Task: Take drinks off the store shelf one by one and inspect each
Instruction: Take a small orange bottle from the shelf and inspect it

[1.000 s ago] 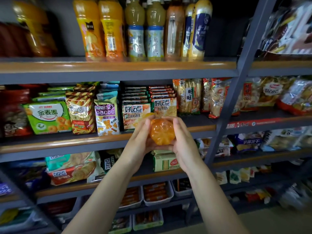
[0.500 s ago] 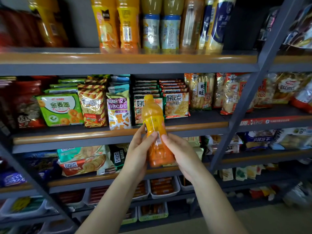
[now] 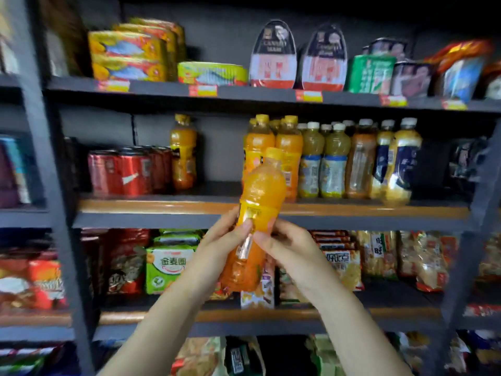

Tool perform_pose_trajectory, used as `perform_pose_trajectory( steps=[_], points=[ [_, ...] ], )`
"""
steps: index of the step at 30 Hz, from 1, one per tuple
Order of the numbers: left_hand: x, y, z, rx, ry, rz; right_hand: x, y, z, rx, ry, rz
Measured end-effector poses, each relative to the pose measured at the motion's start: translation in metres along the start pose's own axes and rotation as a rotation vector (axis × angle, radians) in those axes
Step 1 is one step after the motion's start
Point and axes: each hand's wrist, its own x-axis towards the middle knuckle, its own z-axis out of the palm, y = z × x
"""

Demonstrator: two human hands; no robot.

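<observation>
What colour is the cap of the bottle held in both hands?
Yellow; the cap tops the orange drink bottle, seen best in the head view.

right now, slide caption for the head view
Both hands, left and right, hold an orange drink bottle upright before the drinks shelf.

Glossy clear plastic orange bottle (image 3: 256,213), matt grey metal shelf (image 3: 162,221), shiny red cans (image 3: 122,172)

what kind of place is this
Most likely a small grocery or convenience store: dark metal shelving with price tags on the shelf edges, rows of bottled drinks and red cans, and snack packets below.
</observation>
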Motion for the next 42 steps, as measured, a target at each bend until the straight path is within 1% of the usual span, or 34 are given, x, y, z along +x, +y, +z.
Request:
perform_pose_trajectory(
  steps=[3, 6, 8, 10, 12, 15, 17, 19, 21, 24, 27, 29, 32, 34, 35, 36, 37, 40, 42],
  points=[
    [0.021, 0.027, -0.025, 0.061, -0.009, 0.086, 0.037, -0.014, 0.024, -0.054, 0.019, -0.065],
    [0.044, 0.044, -0.055, 0.275, 0.001, 0.224, 0.072, -0.023, 0.046, -0.122, 0.075, -0.164],
    [0.06, 0.05, -0.077, 0.456, 0.068, 0.289, 0.093, -0.029, 0.059, -0.161, 0.149, -0.223],
    [0.074, 0.051, -0.099, 0.639, 0.175, 0.334, 0.114, -0.03, 0.068, -0.173, 0.204, -0.243],
    [0.086, 0.045, -0.123, 0.832, 0.25, 0.356, 0.134, -0.024, 0.074, -0.195, 0.246, -0.236],
    [0.097, 0.035, -0.154, 1.084, 0.275, 0.315, 0.159, -0.01, 0.077, -0.352, 0.328, -0.215],
    [0.101, 0.03, -0.169, 1.297, 0.309, 0.319, 0.173, -0.003, 0.077, -0.452, 0.372, -0.162],
    [0.103, 0.026, -0.181, 1.488, 0.363, 0.385, 0.186, 0.001, 0.076, -0.532, 0.375, -0.09],
    [0.104, 0.022, -0.186, 1.588, 0.356, 0.465, 0.199, 0.004, 0.073, -0.605, 0.372, -0.027],
    [0.108, 0.016, -0.188, 1.666, 0.315, 0.539, 0.225, 0.006, 0.071, -0.723, 0.388, 0.056],
    [0.108, 0.015, -0.189, 1.666, 0.315, 0.578, 0.249, 0.011, 0.073, -0.748, 0.396, 0.149],
    [0.108, 0.015, -0.19, 1.644, 0.334, 0.594, 0.263, 0.016, 0.072, -0.783, 0.422, 0.174],
    [0.108, 0.015, -0.191, 1.583, 0.368, 0.623, 0.273, 0.02, 0.072, -0.912, 0.496, 0.159],
    [0.106, 0.016, -0.192, 1.576, 0.368, 0.621, 0.271, 0.021, 0.074, -0.946, 0.564, 0.077],
    [0.106, 0.016, -0.192, 1.578, 0.36, 0.616, 0.268, 0.02, 0.075, -0.941, 0.568, 0.022],
    [0.105, 0.017, -0.192, 1.578, 0.357, 0.619, 0.265, 0.02, 0.076, -0.929, 0.527, -0.02],
    [0.105, 0.017, -0.192, 1.581, 0.358, 0.629, 0.262, 0.019, 0.077, -0.907, 0.44, -0.029],
    [0.104, 0.016, -0.19, 1.587, 0.364, 0.664, 0.255, 0.016, 0.077, -0.788, 0.118, 0.066],
    [0.104, 0.014, -0.19, 1.574, 0.373, 0.676, 0.256, 0.015, 0.075, -0.732, 0.039, 0.105]
  ],
)
